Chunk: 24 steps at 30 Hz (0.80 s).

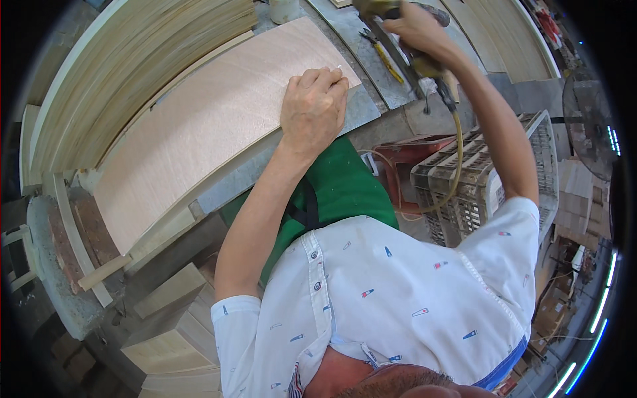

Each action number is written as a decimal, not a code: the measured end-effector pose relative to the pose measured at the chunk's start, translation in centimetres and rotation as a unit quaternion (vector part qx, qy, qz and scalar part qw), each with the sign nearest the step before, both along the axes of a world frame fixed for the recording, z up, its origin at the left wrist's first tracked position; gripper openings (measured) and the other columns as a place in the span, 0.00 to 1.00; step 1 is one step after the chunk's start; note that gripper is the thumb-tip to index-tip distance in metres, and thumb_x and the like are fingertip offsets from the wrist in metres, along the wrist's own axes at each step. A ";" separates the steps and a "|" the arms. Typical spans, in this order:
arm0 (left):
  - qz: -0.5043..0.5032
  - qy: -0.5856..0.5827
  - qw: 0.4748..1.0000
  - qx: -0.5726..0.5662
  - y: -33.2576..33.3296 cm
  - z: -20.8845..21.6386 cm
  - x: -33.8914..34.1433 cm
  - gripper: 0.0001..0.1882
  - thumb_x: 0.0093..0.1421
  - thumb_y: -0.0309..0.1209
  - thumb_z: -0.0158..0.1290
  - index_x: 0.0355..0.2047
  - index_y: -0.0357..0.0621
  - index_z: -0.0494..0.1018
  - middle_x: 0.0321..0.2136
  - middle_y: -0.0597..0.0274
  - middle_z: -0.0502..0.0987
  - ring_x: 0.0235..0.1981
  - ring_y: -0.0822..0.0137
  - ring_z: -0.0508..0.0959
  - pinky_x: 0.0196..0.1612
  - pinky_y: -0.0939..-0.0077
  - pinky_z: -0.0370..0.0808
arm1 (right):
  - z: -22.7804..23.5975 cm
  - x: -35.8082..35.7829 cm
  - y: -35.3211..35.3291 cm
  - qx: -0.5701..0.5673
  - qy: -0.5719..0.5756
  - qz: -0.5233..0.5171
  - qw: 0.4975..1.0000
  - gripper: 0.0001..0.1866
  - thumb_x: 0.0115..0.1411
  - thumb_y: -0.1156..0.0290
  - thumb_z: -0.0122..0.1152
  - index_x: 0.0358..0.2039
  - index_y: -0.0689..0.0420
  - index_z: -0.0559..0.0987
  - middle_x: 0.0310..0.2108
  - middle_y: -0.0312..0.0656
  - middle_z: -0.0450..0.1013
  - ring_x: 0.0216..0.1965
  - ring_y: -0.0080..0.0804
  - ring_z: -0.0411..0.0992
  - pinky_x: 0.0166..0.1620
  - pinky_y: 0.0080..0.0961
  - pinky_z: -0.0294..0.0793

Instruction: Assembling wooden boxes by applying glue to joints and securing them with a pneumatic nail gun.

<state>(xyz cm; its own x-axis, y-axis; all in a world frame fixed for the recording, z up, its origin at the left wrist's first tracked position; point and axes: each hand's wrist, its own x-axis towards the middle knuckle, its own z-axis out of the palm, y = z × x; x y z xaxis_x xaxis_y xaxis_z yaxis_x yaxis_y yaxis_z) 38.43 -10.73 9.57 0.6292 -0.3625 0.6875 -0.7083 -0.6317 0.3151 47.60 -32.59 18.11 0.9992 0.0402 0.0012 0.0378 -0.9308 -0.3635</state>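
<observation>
A long pale plywood panel (206, 126) lies slanting across the bench in front of me. My left hand (313, 106) rests on its right end with the fingers curled in. A tiny white bit shows at the fingertips, but what they hold is hidden. Up at the right, my right hand (424, 33) is wrapped round an air nail gun (391, 43), raised off the panel. A yellowish air hose (459, 152) hangs from the tool. Pliers with yellow handles (388, 63) lie on the bench just left of the gun.
A tall stack of curved wooden sheets (142, 53) stands behind the panel. More boards (507, 40) lie at the far right. Beside my right arm are a plastic crate (441, 179) and a red stool (408, 156). A fan (587, 123) stands at the right edge. Wood blocks (169, 331) are stacked lower left.
</observation>
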 end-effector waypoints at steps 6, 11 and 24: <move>0.010 -0.018 1.000 -0.011 -0.1 -0.6 0.2 0.07 0.50 0.26 0.58 0.32 0.43 0.79 0.35 0.67 0.77 0.38 0.66 0.75 0.40 0.72 0.69 | 7.9 -9.7 -0.5 0.171 0.080 0.025 0.982 0.17 0.58 0.58 0.58 0.35 0.62 0.72 0.19 0.34 0.69 0.19 0.18 0.69 0.23 0.18 0.68; 0.003 -0.023 1.000 -0.019 -0.2 -0.5 0.2 0.06 0.50 0.26 0.56 0.30 0.42 0.79 0.34 0.66 0.77 0.37 0.65 0.75 0.39 0.72 0.69 | 8.4 -13.0 1.1 0.183 0.128 -0.009 0.975 0.17 0.56 0.63 0.59 0.36 0.65 0.72 0.18 0.38 0.70 0.17 0.20 0.69 0.22 0.18 0.67; 0.011 -0.009 1.000 -0.007 -0.2 -0.4 0.1 0.06 0.51 0.27 0.58 0.31 0.42 0.80 0.35 0.65 0.78 0.38 0.64 0.76 0.40 0.71 0.70 | 7.8 -13.7 2.2 0.198 0.142 0.008 0.970 0.15 0.57 0.63 0.57 0.35 0.65 0.73 0.14 0.38 0.69 0.15 0.21 0.68 0.21 0.20 0.67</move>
